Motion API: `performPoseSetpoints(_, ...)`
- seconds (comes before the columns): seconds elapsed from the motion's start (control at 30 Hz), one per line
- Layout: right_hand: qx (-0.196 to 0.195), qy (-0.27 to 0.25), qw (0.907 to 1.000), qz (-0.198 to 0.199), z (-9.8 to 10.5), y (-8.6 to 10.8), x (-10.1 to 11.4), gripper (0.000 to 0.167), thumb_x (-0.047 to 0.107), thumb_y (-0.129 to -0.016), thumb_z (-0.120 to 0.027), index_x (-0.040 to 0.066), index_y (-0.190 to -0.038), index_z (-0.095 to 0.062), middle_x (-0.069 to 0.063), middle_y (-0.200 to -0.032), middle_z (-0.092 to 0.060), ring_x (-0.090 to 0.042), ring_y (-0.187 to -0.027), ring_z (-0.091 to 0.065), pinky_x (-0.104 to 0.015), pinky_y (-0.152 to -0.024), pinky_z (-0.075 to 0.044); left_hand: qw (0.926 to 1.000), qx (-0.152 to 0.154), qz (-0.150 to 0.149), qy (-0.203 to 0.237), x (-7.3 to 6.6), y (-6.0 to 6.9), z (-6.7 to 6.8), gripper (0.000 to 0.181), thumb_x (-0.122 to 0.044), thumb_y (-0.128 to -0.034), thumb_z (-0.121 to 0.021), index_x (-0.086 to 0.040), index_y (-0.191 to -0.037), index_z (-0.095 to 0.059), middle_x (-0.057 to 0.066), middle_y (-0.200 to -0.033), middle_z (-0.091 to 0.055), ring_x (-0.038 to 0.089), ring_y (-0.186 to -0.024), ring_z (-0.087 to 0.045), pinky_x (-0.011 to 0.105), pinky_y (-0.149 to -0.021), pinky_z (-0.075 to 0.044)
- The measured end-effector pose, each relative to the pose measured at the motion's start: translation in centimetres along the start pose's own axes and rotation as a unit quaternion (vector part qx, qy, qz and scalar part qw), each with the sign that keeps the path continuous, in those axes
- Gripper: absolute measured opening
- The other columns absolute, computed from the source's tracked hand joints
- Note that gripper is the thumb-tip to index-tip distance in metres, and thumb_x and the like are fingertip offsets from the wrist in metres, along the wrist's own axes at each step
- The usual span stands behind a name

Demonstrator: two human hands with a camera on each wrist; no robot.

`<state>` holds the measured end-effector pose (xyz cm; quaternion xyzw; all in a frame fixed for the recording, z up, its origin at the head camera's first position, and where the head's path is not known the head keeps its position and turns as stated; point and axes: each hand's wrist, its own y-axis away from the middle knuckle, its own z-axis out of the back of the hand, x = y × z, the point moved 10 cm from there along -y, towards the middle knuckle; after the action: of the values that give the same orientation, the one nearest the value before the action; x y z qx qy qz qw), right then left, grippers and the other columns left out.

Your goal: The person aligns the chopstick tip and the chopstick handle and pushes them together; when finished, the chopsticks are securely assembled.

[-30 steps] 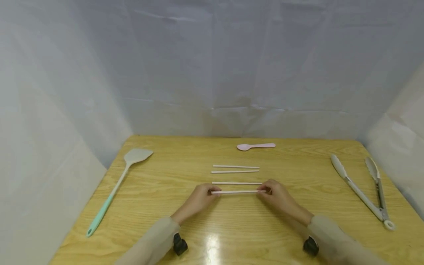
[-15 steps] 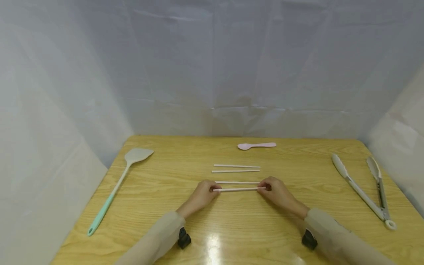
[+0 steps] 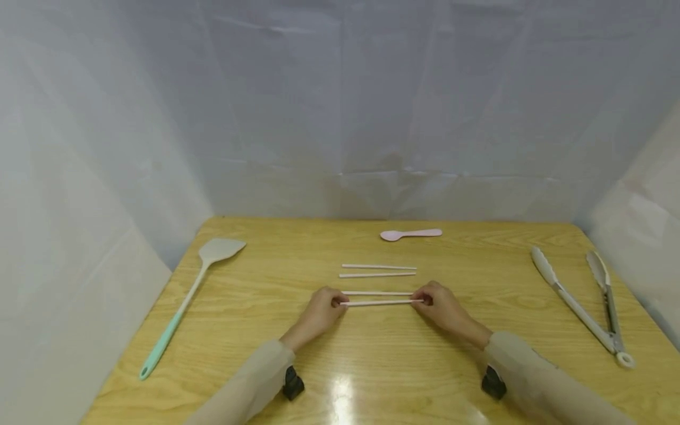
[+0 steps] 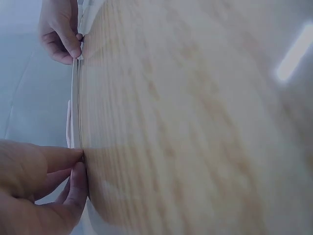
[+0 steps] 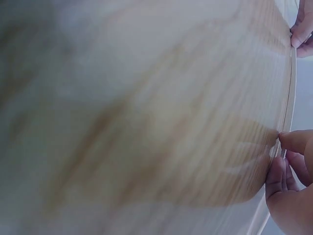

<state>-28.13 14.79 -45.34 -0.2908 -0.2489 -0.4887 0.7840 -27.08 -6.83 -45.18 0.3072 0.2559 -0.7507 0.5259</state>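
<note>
A pale pink chopstick lies crosswise near the middle of the table, its two ends pinched by my hands. My left hand grips the left end between thumb and fingers; my right hand pinches the right end. Just behind it, roughly parallel, is a second pale chopstick, its right end close to my right fingers. Farther back lie two more, an upper chopstick and a lower chopstick. The left wrist view shows my left hand with thumb and fingertips together at table level.
A pink spoon lies near the back edge of the wooden table. At the left is a spatula with a green handle. Spread tongs lie at the right. Pale sheeting hangs behind and at the sides.
Both hands have slid slightly away from me with the front chopstick, narrowing its gap to the chopstick behind. During the last half second there is little movement.
</note>
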Motion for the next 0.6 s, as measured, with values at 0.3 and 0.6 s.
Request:
performPoseSetpoints(0.3, 0.01, 0.01, 0.9999, -0.003, -0.19, -0.07, 0.02, 0.004, 0.004, -0.085, -0.069, 0.001, -0.088, -0.07, -0.002, -0.078, -0.056, -0.007, -0.07, -0.049, -0.021, -0.059, -0.044, 0.9999, -0.002, 0.013, 0.008, 0.18, 0.06, 0.13, 0.01, 0.002, -0.0878, -0.062, 0.005, -0.095, -0.069, 0.014, -0.092, -0.065, 0.022, -0.081, -0.061, 0.032, -0.071, -0.053)
performPoseSetpoints(0.6, 0.013, 0.012, 0.9998, -0.003, -0.15, -0.06, -0.09, 0.006, 0.007, -0.086, -0.069, 0.002, -0.088, -0.07, -0.002, -0.079, -0.057, -0.008, -0.07, -0.049, -0.021, -0.06, -0.044, 0.9997, -0.003, 0.021, 0.015, 0.29, 0.27, 0.17, 0.012, 0.003, -0.0868, -0.063, 0.006, -0.097, -0.067, 0.015, -0.094, -0.063, 0.024, -0.084, -0.061, 0.033, -0.073, -0.053)
